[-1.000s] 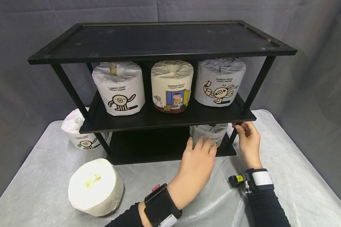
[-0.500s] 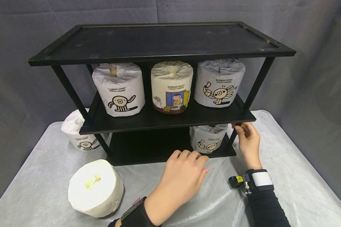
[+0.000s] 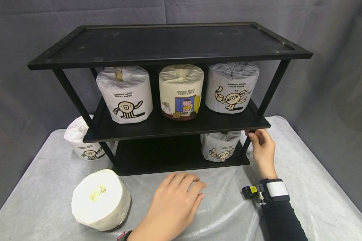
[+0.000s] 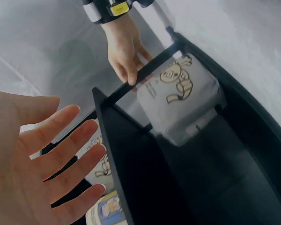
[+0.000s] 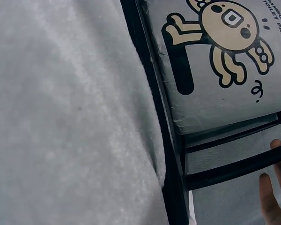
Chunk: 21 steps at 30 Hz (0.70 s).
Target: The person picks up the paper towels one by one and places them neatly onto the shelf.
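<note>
My left hand (image 3: 172, 204) is empty over the cloth in front of a black rack, fingers loosely bent and apart. The left wrist view shows its palm and spread fingers (image 4: 72, 154). My right hand (image 3: 263, 150) holds the rack's right front post (image 3: 246, 145) just below the middle shelf. In the right wrist view its fingers (image 5: 268, 199) lie on both sides of that post. Beside it, a wrapped toilet paper roll (image 3: 220, 147) stands at the right end of the bottom shelf (image 3: 157, 154).
Three wrapped rolls stand on the middle shelf (image 3: 175, 129), including a cream roll (image 3: 181, 93) at centre. The black top shelf (image 3: 169, 43) lies over them. At the left, a white roll (image 3: 81, 140) stands behind the post and another roll (image 3: 101, 201) nearer on the grey cloth (image 3: 223, 207).
My left hand has come away from the roll on the bottom shelf, back toward the front and left. That roll is now uncovered. My right hand stays at the post.
</note>
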Each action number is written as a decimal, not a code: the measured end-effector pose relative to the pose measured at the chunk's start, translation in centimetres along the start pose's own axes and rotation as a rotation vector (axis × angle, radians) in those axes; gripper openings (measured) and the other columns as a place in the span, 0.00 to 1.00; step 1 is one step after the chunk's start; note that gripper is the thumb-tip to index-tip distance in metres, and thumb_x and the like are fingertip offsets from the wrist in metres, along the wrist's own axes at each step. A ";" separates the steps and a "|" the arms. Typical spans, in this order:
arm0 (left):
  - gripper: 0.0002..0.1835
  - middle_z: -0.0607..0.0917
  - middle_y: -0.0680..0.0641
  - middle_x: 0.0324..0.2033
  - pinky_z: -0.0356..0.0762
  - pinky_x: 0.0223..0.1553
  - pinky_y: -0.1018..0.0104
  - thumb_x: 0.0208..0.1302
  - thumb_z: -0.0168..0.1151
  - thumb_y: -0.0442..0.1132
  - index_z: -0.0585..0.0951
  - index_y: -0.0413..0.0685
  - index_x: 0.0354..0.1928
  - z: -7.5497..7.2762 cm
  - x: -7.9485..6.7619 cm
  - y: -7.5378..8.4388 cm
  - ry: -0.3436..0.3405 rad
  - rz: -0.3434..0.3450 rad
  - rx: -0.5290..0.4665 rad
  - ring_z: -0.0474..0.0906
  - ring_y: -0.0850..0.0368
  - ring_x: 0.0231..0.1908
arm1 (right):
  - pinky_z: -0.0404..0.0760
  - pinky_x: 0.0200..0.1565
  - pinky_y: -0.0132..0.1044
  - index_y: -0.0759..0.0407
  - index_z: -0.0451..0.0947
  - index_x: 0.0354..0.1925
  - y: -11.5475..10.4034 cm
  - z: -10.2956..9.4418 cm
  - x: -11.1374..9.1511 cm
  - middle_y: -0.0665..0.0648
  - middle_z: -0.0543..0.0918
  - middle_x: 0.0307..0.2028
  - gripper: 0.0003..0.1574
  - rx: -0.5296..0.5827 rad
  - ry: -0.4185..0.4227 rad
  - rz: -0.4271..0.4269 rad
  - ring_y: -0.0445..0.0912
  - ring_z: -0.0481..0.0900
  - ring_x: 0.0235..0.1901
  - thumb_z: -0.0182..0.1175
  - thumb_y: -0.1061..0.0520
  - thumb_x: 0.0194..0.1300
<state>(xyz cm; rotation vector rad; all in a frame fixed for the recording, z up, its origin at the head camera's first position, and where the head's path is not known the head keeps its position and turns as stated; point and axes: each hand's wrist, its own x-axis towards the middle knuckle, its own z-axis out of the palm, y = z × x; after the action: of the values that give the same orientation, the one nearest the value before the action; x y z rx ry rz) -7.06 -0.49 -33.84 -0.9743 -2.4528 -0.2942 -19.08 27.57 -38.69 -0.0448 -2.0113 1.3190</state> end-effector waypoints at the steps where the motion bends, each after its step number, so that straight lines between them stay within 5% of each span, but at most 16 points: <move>1: 0.09 0.86 0.54 0.39 0.79 0.48 0.61 0.60 0.59 0.48 0.82 0.58 0.40 -0.2 -0.2 -0.1 0.000 -0.005 0.001 0.79 0.57 0.44 | 0.72 0.41 0.15 0.74 0.77 0.41 0.0 0.0 0.0 0.31 0.79 0.29 0.13 0.001 0.001 0.001 0.37 0.81 0.35 0.58 0.63 0.62; 8: 0.10 0.87 0.54 0.40 0.79 0.48 0.61 0.57 0.61 0.47 0.83 0.56 0.40 -1.8 -2.0 -1.1 0.059 0.004 0.024 0.79 0.57 0.45 | 0.72 0.43 0.15 0.73 0.76 0.42 -0.2 0.1 0.1 0.32 0.79 0.29 0.13 -0.003 -0.003 0.044 0.33 0.80 0.35 0.57 0.64 0.63; 17: 0.14 0.87 0.56 0.39 0.81 0.45 0.63 0.51 0.66 0.50 0.83 0.57 0.39 -2.9 -4.8 -2.6 0.018 0.007 0.024 0.79 0.60 0.43 | 0.73 0.42 0.15 0.70 0.78 0.41 0.0 0.0 0.1 0.32 0.80 0.29 0.11 -0.002 -0.013 0.045 0.33 0.80 0.35 0.57 0.63 0.63; 21: 0.12 0.87 0.56 0.36 0.81 0.42 0.63 0.59 0.58 0.53 0.83 0.56 0.37 -2.8 -6.2 -3.0 0.043 0.059 0.017 0.79 0.60 0.40 | 0.73 0.42 0.16 0.67 0.79 0.41 0.4 0.0 0.1 0.33 0.81 0.29 0.09 -0.002 -0.012 0.038 0.31 0.80 0.35 0.58 0.63 0.62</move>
<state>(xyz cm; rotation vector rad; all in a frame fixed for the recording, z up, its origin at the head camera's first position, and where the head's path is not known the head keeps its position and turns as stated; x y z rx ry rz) -4.24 -7.36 -34.69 -1.0211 -2.3793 -0.2715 -19.30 27.84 -38.92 -0.0765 -2.0311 1.3441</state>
